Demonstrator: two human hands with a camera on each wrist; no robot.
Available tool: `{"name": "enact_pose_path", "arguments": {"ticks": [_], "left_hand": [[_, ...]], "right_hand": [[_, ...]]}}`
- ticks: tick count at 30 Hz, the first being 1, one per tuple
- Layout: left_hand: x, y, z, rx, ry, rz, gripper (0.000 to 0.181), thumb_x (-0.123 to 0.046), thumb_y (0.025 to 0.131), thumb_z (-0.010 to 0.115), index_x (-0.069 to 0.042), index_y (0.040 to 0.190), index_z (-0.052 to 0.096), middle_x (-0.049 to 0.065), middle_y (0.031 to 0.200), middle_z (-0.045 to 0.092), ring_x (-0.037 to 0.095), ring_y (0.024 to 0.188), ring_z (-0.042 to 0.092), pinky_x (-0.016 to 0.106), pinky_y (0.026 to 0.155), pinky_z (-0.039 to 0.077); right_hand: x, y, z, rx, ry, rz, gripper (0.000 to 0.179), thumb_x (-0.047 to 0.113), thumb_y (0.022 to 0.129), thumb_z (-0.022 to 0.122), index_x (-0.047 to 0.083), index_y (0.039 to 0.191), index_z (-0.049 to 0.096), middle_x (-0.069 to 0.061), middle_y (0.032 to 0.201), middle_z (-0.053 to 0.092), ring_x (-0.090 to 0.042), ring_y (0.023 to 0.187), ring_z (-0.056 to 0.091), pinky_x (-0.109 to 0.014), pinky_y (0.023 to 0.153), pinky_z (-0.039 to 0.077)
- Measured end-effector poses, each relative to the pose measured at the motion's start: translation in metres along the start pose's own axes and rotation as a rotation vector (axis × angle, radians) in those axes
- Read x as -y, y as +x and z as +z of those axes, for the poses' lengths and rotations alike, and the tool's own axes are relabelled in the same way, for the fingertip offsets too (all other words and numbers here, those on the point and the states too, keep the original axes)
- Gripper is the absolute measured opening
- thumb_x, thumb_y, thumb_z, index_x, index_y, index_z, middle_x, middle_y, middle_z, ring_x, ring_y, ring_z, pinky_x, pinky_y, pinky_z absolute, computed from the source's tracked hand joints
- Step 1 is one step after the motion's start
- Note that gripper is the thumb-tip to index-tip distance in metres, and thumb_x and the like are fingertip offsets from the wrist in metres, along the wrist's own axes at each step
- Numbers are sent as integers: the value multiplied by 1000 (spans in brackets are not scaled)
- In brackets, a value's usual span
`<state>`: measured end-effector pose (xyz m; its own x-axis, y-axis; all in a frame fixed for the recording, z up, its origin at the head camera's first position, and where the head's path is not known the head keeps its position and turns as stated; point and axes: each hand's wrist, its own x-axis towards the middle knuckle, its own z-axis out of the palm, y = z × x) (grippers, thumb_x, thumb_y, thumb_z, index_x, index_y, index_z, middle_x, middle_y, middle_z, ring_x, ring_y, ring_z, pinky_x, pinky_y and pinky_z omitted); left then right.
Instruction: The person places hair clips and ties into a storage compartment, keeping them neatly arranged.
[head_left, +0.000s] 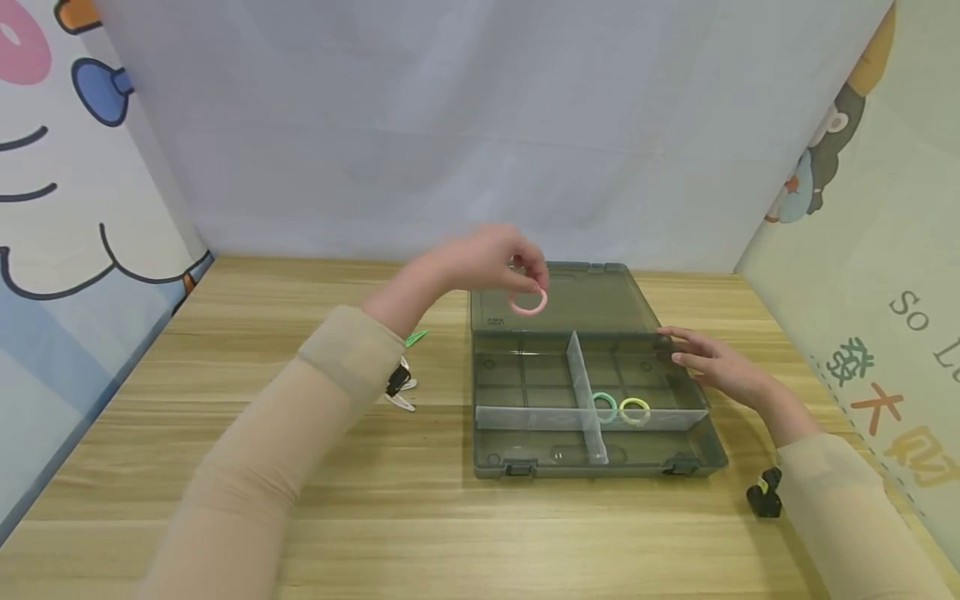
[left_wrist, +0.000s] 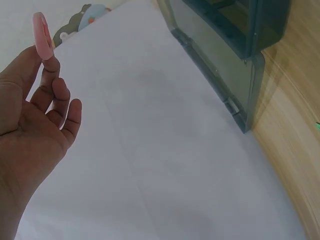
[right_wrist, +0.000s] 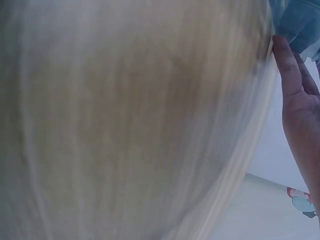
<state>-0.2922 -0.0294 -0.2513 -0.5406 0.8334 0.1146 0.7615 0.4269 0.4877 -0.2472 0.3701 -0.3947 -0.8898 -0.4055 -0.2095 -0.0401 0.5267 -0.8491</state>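
Observation:
My left hand [head_left: 491, 260] pinches a pink hair tie [head_left: 530, 312] between thumb and fingertips, above the raised lid of a grey see-through divided box [head_left: 525, 442]. In the left wrist view the same pink ring [left_wrist: 44, 45] stands up from the fingertips, with the other fingers loosely bent. My right hand [head_left: 723, 372] touches the right rim of the box with its fingers extended. A green hair tie [head_left: 604, 396] and a yellow hair tie [head_left: 634, 400] lie in the back right compartment, near the lengthwise divider.
Left of the box, partly behind my left sleeve, lie a green hair clip [head_left: 416, 337], white clips [head_left: 402, 403] and a black item [head_left: 397, 381]. A small black object [head_left: 765, 495] lies beside my right sleeve. A pale cloth wall [head_left: 450, 150] stands behind the table.

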Motion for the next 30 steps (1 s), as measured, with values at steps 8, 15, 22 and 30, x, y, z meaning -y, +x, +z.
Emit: {"name": "enact_pose_path", "arguments": {"ticks": [8,15,22,30], "left_hand": [[-11,26,15,29,-22,18,7,-13,89,65,-15,88,72,-4,82,67,10,76,54,21,69,42],[-19,45,29,31,-41,41,7,-15,90,64,-15,90,72,-2,87,68,13,77,53,21,68,40],[-28,65,49,20,-57,64,7,-14,90,65,-14,90,72,1,88,69,10,77,55,19,68,41],[-33,85,77,12,-56,73,9,-15,90,64,-12,93,73,-4,87,67,8,77,56,18,68,43]], "right_hand": [[2,0,0,-11,-7,0,57,31,100,46,13,149,23,-20,156,9,-50,137,15,-70,100,19],[2,0,0,-13,-10,-4,57,32,100,46,13,149,23,-20,156,11,-50,137,15,-70,100,20],[0,0,-1,-16,1,0,58,32,100,47,13,149,23,-20,156,11,-50,137,15,-70,100,19],[-3,1,0,-11,-5,-7,57,32,100,46,14,149,23,-20,156,12,-50,137,15,-71,100,19]]}}
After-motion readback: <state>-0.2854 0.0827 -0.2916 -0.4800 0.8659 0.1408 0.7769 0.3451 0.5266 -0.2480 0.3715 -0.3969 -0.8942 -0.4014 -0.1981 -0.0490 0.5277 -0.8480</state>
